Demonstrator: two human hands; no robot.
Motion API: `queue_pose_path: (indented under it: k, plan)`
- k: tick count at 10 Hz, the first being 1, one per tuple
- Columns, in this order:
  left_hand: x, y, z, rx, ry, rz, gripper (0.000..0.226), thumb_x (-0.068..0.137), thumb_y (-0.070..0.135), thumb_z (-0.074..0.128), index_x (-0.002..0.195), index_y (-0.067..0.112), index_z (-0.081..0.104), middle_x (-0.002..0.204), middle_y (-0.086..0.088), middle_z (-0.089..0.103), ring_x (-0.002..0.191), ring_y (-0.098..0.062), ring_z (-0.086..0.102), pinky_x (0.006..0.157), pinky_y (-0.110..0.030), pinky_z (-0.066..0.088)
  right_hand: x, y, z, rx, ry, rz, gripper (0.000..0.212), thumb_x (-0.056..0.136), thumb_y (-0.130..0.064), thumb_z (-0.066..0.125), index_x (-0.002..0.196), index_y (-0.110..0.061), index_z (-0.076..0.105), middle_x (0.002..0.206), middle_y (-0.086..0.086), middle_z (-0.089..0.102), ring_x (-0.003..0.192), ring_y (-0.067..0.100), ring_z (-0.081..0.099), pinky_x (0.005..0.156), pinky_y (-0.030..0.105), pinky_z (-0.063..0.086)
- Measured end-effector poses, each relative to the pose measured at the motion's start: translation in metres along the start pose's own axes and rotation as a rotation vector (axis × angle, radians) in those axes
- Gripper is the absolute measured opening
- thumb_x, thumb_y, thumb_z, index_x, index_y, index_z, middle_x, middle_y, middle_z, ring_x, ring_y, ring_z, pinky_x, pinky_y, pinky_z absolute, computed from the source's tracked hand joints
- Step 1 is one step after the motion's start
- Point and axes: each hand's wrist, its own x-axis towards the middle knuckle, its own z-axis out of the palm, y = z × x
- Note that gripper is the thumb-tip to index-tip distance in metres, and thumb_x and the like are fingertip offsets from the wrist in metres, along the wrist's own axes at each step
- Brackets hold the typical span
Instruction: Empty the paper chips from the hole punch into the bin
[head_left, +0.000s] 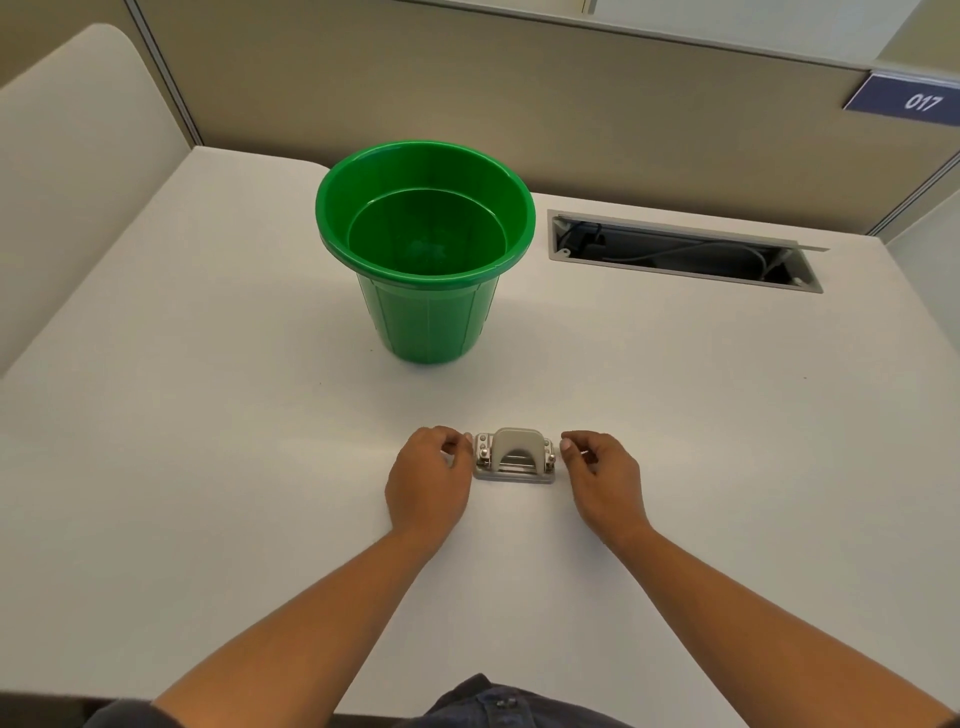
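Observation:
A small grey and metal hole punch (514, 456) sits flat on the white desk (208, 467), near the front middle. My left hand (428, 480) rests on the desk just left of it, fingers curled, fingertips at or close to its left end. My right hand (602, 478) mirrors it on the right side, thumb and forefinger pinched near the punch's right end. Neither hand clearly grips the punch. A green plastic bin (426, 249) stands upright farther back on the desk, its mouth open toward me.
An open cable slot (680, 252) with wires inside is set into the desk at the back right. Beige partition walls (467, 93) close off the back and left. A blue sign reading 017 (906, 100) hangs at the far right.

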Motion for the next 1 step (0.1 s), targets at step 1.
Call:
queue_pose_path:
  k: [1]
  plan:
    - [-0.0002,-0.0104,-0.0032,0.207,0.032,0.265,0.017,0.091,0.017,0.06,0.103,0.012,0.071,0.106,-0.006,0.07,0.096,-0.026,0.063,0.08,-0.037,0.049,-0.0013,0.0049,-0.0057,-0.278,0.011,-0.201,0.029,0.097,-0.024,0.051,0.122,-0.016,0.064,0.127,0.004,0.065,0.117,0.022,0.057,0.099,0.035,0.044]
